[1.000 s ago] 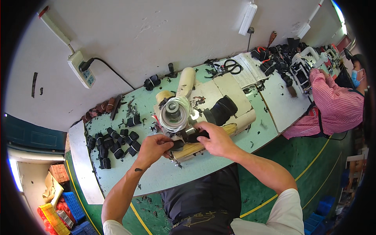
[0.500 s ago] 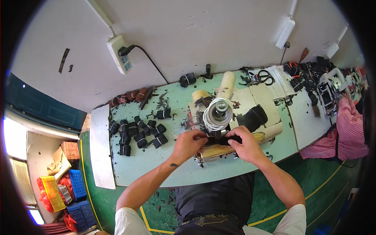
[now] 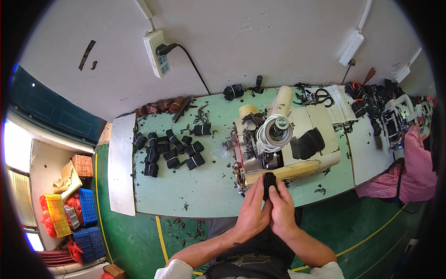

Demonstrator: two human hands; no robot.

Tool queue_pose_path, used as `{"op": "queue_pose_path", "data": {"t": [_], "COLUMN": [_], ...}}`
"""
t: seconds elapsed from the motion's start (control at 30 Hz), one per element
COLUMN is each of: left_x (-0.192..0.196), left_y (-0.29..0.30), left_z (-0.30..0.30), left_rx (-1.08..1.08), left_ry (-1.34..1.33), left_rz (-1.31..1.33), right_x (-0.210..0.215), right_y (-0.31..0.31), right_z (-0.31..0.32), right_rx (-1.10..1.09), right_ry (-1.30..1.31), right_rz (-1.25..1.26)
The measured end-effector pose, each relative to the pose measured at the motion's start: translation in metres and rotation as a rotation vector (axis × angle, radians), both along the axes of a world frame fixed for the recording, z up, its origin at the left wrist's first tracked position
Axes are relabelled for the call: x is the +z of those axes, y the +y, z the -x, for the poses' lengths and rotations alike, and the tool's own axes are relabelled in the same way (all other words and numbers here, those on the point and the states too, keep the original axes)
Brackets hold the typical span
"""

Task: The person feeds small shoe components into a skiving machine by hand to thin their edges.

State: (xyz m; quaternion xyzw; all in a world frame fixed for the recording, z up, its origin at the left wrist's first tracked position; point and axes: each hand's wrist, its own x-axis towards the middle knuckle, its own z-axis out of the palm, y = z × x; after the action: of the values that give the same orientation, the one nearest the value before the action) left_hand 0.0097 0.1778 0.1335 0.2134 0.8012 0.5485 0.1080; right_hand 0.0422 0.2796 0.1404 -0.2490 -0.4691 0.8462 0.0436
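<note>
Between my palms, just off the near edge of the cream-coloured machine (image 3: 327, 160), stands a small stack of black fabric pieces (image 3: 269, 182). My left hand (image 3: 252, 211) presses flat against its left side with the fingers straight. From the other side my right hand (image 3: 283, 209) closes on it, thumb up along the stack. Many white loops (image 3: 274, 135) hang round an upright post on the machine. Another black bundle (image 3: 308, 143) lies on the machine's top. A thin white ring (image 3: 296, 191) rests on the green table beside my right hand.
Several banded black bundles (image 3: 172, 159) lie on the table (image 3: 195, 197) at left, with brown bundles (image 3: 160, 106) behind. Scissors (image 3: 324, 97) and papers (image 3: 341, 107) are at the back right. A person in a pink checked sleeve (image 3: 411, 158) works at far right.
Both hands have come back toward me from the machine's front with the black pieces. They have turned from fingertip holds to palms facing each other round the stack.
</note>
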Motion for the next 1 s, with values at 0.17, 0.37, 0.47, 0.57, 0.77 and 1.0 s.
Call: {"op": "queue_pose_path", "data": {"t": [0.17, 0.37, 0.47, 0.57, 0.77, 1.0], "left_x": [-0.003, -0.007, -0.006, 0.002, 0.001, -0.008], "left_y": [-0.015, -0.042, -0.054, -0.051, -0.035, -0.003], "left_z": [0.006, 0.057, 0.095, 0.12, 0.129, 0.123], "left_rx": [-0.071, -0.352, -0.361, -0.32, -0.151, -0.156], "left_ry": [0.341, 0.034, -0.397, -0.649, -0.654, -0.396], "left_rz": [0.221, 0.195, 0.162, 0.145, 0.322, 0.375], "right_x": [0.0, -0.003, -0.015, -0.014, -0.007, -0.009], "right_y": [-0.028, -0.011, 0.021, 0.06, 0.082, 0.073], "right_z": [-0.004, -0.009, -0.004, 0.018, 0.04, 0.052], "right_rx": [-0.087, 0.408, 0.55, 0.466, 0.383, 0.25], "right_ry": [-0.092, -0.33, -0.135, -0.071, 0.038, 0.052], "right_rz": [0.37, 0.393, -0.05, -0.549, -1.328, -1.482]}}
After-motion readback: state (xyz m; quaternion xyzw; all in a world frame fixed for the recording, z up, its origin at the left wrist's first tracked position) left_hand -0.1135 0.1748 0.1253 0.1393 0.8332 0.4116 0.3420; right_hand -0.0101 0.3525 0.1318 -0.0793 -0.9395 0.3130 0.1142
